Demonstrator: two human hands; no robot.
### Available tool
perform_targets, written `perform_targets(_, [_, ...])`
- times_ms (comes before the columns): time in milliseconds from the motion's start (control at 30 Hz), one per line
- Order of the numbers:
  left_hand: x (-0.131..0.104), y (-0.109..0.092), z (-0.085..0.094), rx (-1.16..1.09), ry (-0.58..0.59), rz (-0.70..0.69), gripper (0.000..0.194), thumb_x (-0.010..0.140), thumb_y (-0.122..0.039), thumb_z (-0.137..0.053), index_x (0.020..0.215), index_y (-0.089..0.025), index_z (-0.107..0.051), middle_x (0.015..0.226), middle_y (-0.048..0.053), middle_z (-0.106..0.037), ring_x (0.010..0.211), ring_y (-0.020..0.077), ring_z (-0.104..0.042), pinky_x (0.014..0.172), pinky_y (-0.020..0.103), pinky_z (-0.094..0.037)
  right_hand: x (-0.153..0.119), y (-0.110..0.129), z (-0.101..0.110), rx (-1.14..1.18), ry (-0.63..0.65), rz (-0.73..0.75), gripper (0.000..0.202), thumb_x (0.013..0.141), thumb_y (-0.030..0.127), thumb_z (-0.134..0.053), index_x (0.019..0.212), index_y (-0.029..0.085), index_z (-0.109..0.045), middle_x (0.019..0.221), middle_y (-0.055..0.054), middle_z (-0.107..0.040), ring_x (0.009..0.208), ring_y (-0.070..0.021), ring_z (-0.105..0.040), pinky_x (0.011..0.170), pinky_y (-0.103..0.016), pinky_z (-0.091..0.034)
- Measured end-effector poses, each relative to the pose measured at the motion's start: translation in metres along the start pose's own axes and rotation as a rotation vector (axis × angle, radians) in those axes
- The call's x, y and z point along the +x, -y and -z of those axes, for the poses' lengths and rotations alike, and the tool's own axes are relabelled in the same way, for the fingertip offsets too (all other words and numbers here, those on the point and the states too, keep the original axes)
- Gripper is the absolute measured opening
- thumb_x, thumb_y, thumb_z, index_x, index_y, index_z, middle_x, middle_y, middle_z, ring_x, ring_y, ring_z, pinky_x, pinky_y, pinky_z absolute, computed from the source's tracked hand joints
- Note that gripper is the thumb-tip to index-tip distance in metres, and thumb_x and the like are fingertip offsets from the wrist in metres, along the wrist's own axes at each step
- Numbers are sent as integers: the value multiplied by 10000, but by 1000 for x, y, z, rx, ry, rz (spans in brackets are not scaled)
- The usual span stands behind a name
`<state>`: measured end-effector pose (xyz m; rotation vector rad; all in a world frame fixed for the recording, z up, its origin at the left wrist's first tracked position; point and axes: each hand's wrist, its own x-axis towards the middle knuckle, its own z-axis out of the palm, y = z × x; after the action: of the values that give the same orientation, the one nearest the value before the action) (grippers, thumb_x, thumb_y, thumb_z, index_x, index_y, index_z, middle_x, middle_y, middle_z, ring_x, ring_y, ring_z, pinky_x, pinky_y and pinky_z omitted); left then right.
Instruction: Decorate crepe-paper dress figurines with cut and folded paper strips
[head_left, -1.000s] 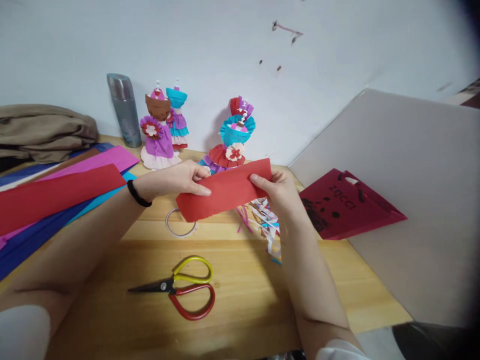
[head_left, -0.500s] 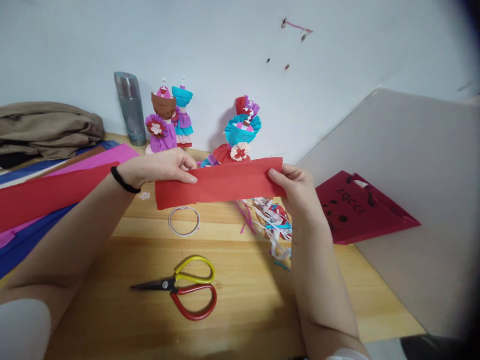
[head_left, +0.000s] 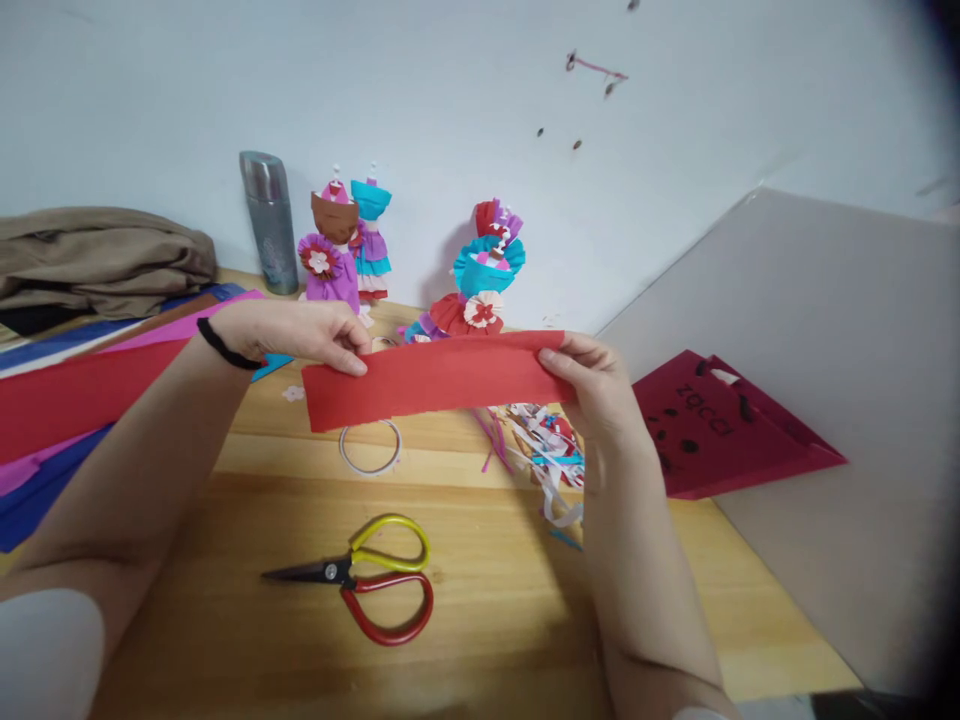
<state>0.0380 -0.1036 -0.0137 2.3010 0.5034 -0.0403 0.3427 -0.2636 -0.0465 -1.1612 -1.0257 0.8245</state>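
Note:
A strip of red crepe paper [head_left: 442, 378] is stretched nearly level between my hands, above the wooden table [head_left: 510, 620]. My left hand [head_left: 319, 335] pinches its upper edge near the left end, thumb in front. At the right end my right hand [head_left: 600, 375] grips it, with the thumb on the front face and the fingers behind. Below the strip lies a ring of white tape [head_left: 370, 470], its top partly covered by the paper. Nearer to me rest scissors [head_left: 349, 572] with one yellow and one red handle, their blades closed and pointing left.
Paper-dressed figures [head_left: 487, 270] and a grey flask [head_left: 270, 225] stand by the wall. Coloured paper sheets [head_left: 82, 390] and a brown cloth [head_left: 105, 258] lie at left. Paper scraps [head_left: 551, 450] sit behind my right forearm. A dark red bag [head_left: 720, 430] leans against the panel at right.
My left hand has shifted slightly left along with the strip's left end, and the strip looks a little longer. The whole view has tipped slightly, so background things sit lower.

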Motion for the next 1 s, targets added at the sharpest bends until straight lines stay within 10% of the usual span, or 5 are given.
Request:
perform_targets(267, [24,-22,-44,-416,-132,-293,477,927,-495,-574,1254,-154,-642,1359,150,-625,1224,245,-603,1008,337,-478,-34,27,-14,-389,244,438,82,834,332,-742,858,300,-814,795,-21,-777,707,-180,-702,631,-277,-541])
perform_targets(467, [32,-58,-91,-763,-49,-191,467,963,-568,-461,1003,-167,-696,954,76,-744,897,190,-689,813,285,-530,-38,31,-28,-409,381,688,193,907,349,-656,978,252,-807,750,-64,-757,628,-181,-671,576,-298,-534])
perform_targets(600, [23,-69,-84,-852,151,-23,505,847,-653,-570,762,-159,-631,550,7,-613,452,123,-532,466,239,-433,-31,28,-22,-363,376,760,185,920,310,-647,1012,278,-805,782,-69,-770,694,-197,-705,618,-309,-561])
perform_targets(867, [26,-48,-71,-685,243,-7,277,811,-446,-670,839,-171,-656,597,-13,-609,507,103,-510,472,204,-368,-29,31,-5,-331,545,738,223,930,286,-628,1080,293,-794,973,-99,-764,833,-223,-718,690,-338,-573])
perform_targets(1000, [28,-42,-64,-429,36,-70,223,729,-367,-705,809,-168,-644,636,-35,-564,585,100,-493,542,205,-362,-22,32,3,-234,648,538,255,896,342,-660,1127,321,-767,1219,-80,-718,1086,-276,-684,923,-434,-553])
